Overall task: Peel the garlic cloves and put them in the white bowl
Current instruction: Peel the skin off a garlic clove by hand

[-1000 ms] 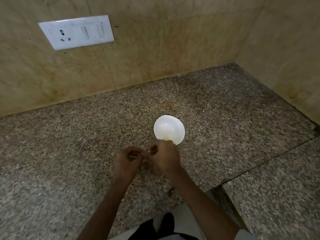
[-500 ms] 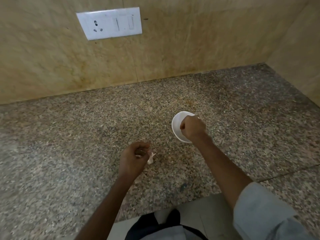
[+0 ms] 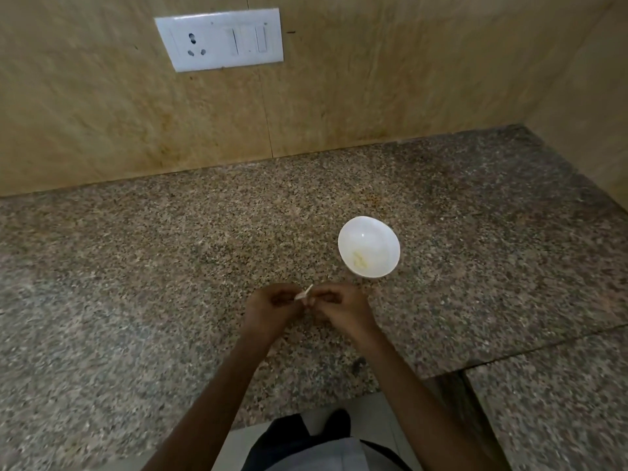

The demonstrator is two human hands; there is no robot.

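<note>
Two hands meet above the granite counter, near the white bowl. The left hand and right hand, fingers curled, pinch a pale garlic clove between them; through the blur it may be only skin. Peeled garlic lies in the bowl.

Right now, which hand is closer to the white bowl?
The right hand, just short of the white bowl; the left hand sits farther left. Both pinch one garlic piece.
</note>
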